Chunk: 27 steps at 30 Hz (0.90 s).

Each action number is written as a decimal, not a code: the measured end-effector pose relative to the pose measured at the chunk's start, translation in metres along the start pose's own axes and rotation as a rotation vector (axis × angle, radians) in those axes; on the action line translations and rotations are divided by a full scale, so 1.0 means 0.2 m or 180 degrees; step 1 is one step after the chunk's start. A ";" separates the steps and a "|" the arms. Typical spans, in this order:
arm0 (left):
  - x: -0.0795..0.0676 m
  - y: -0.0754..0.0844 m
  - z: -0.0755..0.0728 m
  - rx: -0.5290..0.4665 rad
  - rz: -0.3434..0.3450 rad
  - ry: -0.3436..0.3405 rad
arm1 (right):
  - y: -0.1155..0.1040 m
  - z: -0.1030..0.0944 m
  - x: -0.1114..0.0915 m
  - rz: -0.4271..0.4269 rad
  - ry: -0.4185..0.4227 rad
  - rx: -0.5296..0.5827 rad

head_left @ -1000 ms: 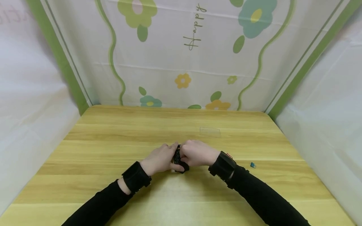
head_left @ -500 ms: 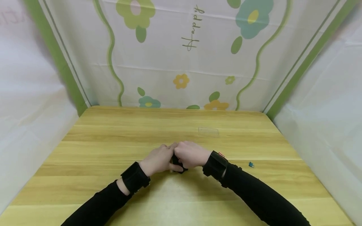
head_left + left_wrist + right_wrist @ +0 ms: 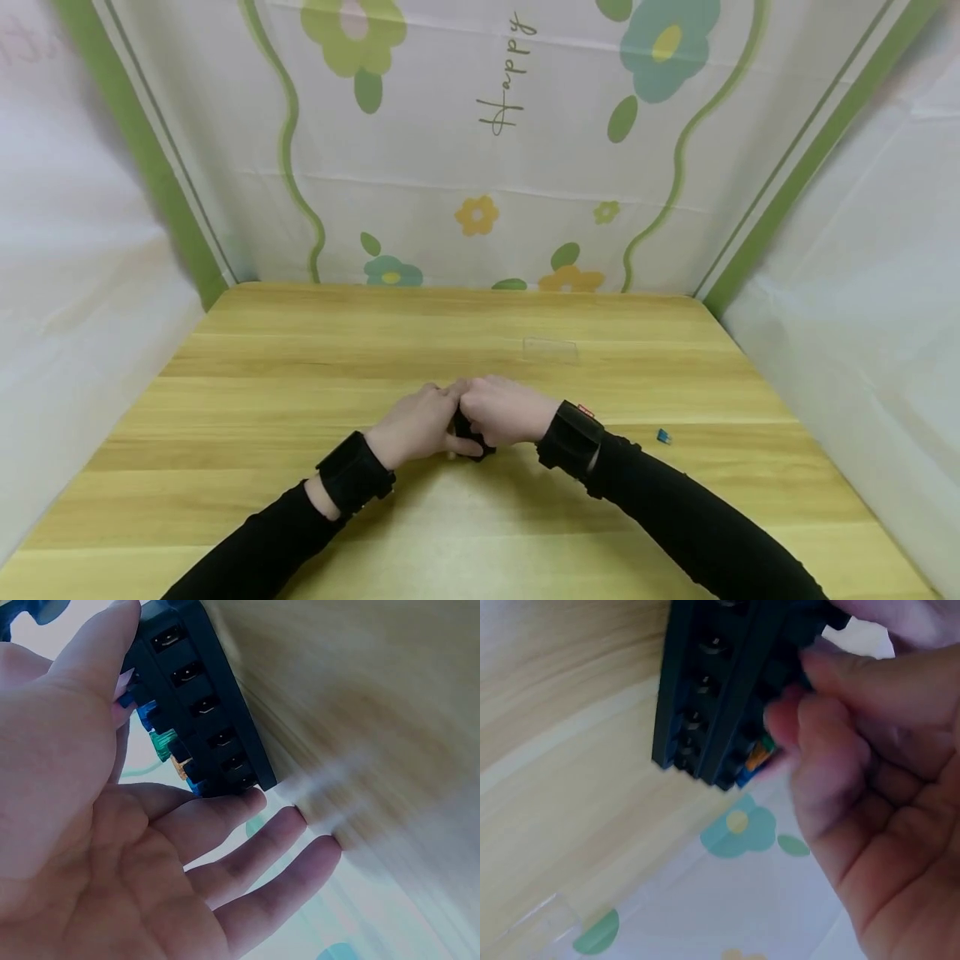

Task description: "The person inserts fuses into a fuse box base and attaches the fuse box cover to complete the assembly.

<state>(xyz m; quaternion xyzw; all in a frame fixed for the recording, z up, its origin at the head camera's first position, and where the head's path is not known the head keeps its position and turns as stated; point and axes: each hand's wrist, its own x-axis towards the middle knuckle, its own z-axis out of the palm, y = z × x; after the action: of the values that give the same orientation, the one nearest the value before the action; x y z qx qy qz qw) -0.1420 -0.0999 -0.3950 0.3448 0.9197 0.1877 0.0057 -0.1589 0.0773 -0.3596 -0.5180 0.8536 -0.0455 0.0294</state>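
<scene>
A black fuse block (image 3: pixel 217 690) with a row of metal contacts along its side stands between both hands over the table. My left hand (image 3: pixel 416 427) grips it by its two ends, thumb at the near end and index finger at the far end, with the other fingers spread in the left wrist view. Seated in its top are blade fuses, among them a green fuse (image 3: pixel 163 745) and an orange fuse (image 3: pixel 179 766). My right hand (image 3: pixel 506 410) bends over the top, thumb and curled index finger pinching a small dark-blue blade fuse (image 3: pixel 126 697), mostly hidden by the fingertips.
On the wooden table (image 3: pixel 300 350) a clear rectangular plastic cover (image 3: pixel 550 350) lies behind the hands. A loose blue blade fuse (image 3: pixel 663 436) lies to the right, beyond the right wrist. White fabric with printed flowers (image 3: pixel 477 216) encloses the back and sides.
My right hand has moved left over the fuse block, up against the left hand, and covers more of the block's top. The left hand keeps its grip.
</scene>
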 end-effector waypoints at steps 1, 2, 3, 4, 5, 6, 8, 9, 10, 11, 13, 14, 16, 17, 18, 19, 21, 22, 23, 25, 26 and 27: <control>0.00 0.00 0.00 -0.0006 -0.0026 -0.0035 | 0.00 0.00 -0.01 0.0041 -0.0019 0.0013; 0.00 0.01 0.00 -0.0008 -0.0045 -0.0068 | 0.00 0.00 -0.02 0.0084 -0.0028 0.0033; 0.00 0.01 0.00 -0.0026 -0.0060 -0.0100 | 0.01 0.00 -0.04 0.0117 -0.0021 0.0063; 0.00 0.01 0.00 -0.0016 -0.0082 -0.0127 | 0.01 -0.01 -0.05 0.0154 -0.0001 0.0080; 0.01 0.01 0.00 -0.0005 -0.0102 -0.0148 | 0.02 -0.02 -0.06 0.0187 0.0051 0.0087; 0.01 0.02 0.00 -0.0001 -0.0128 -0.0171 | 0.02 -0.03 -0.07 0.0209 0.0129 0.0104; 0.02 0.02 0.00 0.0045 -0.0194 -0.0224 | 0.03 -0.06 -0.10 0.0247 0.0314 0.0116; 0.02 0.02 0.00 0.0078 -0.0224 -0.0248 | 0.03 -0.07 -0.12 0.0263 0.0418 0.0098; 0.02 0.03 0.00 0.0120 -0.0254 -0.0271 | 0.04 -0.08 -0.14 0.0290 0.0515 0.0073; 0.02 0.03 0.00 0.0155 -0.0280 -0.0299 | 0.05 -0.09 -0.16 0.0313 0.0606 0.0043; 0.02 0.03 -0.01 0.0191 -0.0319 -0.0336 | 0.06 -0.11 -0.20 0.0357 0.0717 -0.0009; 0.02 0.03 -0.01 0.0211 -0.0328 -0.0348 | 0.06 -0.11 -0.22 0.0383 0.0763 -0.0032; 0.02 0.03 -0.01 0.0223 -0.0341 -0.0358 | 0.08 -0.10 -0.25 0.0456 0.0829 -0.0031; 0.02 0.03 -0.01 0.0218 -0.0351 -0.0369 | 0.08 -0.10 -0.27 0.0492 0.0862 -0.0016; 0.02 0.03 -0.01 0.0206 -0.0361 -0.0377 | 0.09 -0.09 -0.29 0.0533 0.0896 0.0006; 0.02 0.03 -0.01 0.0201 -0.0374 -0.0389 | 0.10 -0.09 -0.31 0.0579 0.0926 0.0016; 0.01 0.03 -0.01 0.0192 -0.0393 -0.0406 | 0.11 -0.08 -0.34 0.0665 0.0990 0.0022; 0.01 0.03 -0.01 0.0183 -0.0404 -0.0418 | 0.12 -0.07 -0.35 0.0713 0.1013 0.0012; 0.01 0.03 -0.01 0.0172 -0.0417 -0.0427 | 0.13 -0.07 -0.36 0.0768 0.1037 0.0008; 0.01 0.03 -0.01 0.0171 -0.0424 -0.0429 | 0.14 -0.08 -0.38 0.0872 0.1088 -0.0013; 0.01 0.03 -0.01 0.0171 -0.0426 -0.0429 | 0.15 -0.08 -0.40 0.0911 0.1123 -0.0013; 0.00 0.02 0.00 0.0168 -0.0428 -0.0430 | 0.15 -0.09 -0.41 0.0950 0.1152 -0.0012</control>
<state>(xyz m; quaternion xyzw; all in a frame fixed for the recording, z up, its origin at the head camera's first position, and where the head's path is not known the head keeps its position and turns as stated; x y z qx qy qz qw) -0.1397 -0.0961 -0.3922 0.2941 0.9429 0.1389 0.0712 -0.1496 0.1642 -0.3455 -0.3695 0.9122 -0.1312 -0.1188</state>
